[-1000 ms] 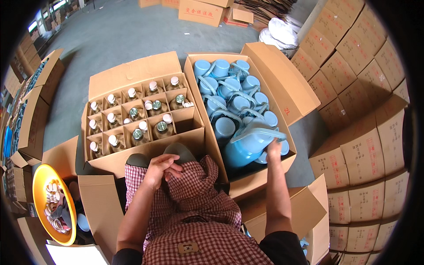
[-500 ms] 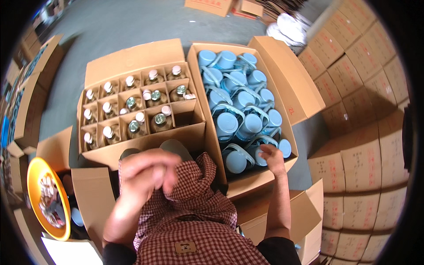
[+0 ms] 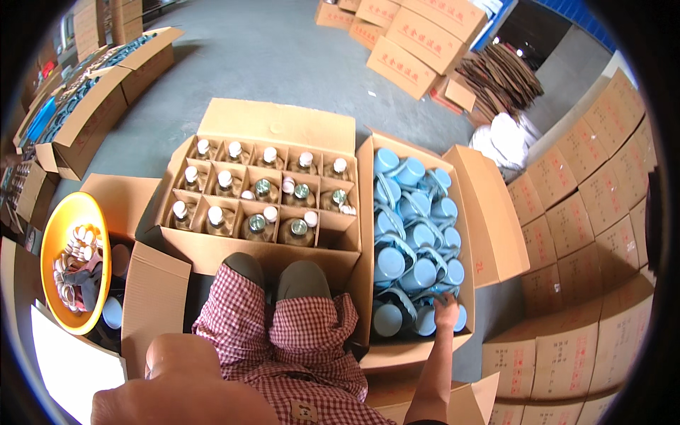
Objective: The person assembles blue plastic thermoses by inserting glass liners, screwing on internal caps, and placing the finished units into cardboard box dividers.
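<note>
My right hand (image 3: 445,312) reaches into the open carton (image 3: 416,353) on the right, its fingers closed round the carrying handle of a blue plastic container. Rows of these blue containers (image 3: 418,273) fill that carton, some bases up, with loop handles between them. My left hand (image 3: 183,358) is raised close in front of my lap at the lower left; its fingers are hidden from view. Ahead of my knees stands a divided carton (image 3: 248,249) of glass bottles (image 3: 224,178). Many bottles carry white caps, while several show bare greenish tops with white caps lying beside them.
A yellow basin (image 3: 48,255) holding white-and-pink caps and a dark cloth stands at the left. Stacked cartons (image 3: 567,361) wall the right side. Behind are more boxes (image 3: 404,67), flattened cardboard (image 3: 503,78) and a white sack (image 3: 499,142). Open cartons (image 3: 113,92) line the far left.
My head view has tilted up, so the cartons appear lower. My left hand has come nearer my body. My right hand has closed on the handle in the same carton.
</note>
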{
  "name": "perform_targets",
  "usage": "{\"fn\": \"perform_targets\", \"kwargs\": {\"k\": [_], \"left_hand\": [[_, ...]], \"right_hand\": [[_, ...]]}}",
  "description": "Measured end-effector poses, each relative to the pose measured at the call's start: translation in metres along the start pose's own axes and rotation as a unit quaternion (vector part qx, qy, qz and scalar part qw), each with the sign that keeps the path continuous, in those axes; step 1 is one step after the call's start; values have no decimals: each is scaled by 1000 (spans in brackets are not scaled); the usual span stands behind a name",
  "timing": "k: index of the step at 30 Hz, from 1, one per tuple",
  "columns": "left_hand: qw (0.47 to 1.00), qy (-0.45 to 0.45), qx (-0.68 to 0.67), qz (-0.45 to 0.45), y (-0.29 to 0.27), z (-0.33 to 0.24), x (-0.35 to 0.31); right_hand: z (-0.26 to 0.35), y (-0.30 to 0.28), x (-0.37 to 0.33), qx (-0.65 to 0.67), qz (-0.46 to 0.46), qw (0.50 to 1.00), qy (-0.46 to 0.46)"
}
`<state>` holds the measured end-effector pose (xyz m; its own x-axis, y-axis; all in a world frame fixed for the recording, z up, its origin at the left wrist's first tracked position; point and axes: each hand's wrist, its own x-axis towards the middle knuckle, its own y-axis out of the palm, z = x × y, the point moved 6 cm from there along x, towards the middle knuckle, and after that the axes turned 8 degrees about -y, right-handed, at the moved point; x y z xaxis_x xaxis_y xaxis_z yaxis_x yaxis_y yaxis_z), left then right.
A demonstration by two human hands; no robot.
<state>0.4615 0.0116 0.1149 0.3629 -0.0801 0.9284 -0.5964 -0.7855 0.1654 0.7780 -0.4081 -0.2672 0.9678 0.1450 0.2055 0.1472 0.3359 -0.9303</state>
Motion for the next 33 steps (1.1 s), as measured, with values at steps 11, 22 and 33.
{"fn": "perform_targets", "kwargs": {"k": [11,22,33], "left_hand": [[994,89,55,-21,24,-35,-7],[989,83,108,53,33,-63,17],[971,152,166,78,47,-99,32]], "right_hand": [[18,1,-14,-95,52,994,-15],[25,8,-35,-75,-7,995,-61],[27,13,-42,-107,-39,991,-64]]}}
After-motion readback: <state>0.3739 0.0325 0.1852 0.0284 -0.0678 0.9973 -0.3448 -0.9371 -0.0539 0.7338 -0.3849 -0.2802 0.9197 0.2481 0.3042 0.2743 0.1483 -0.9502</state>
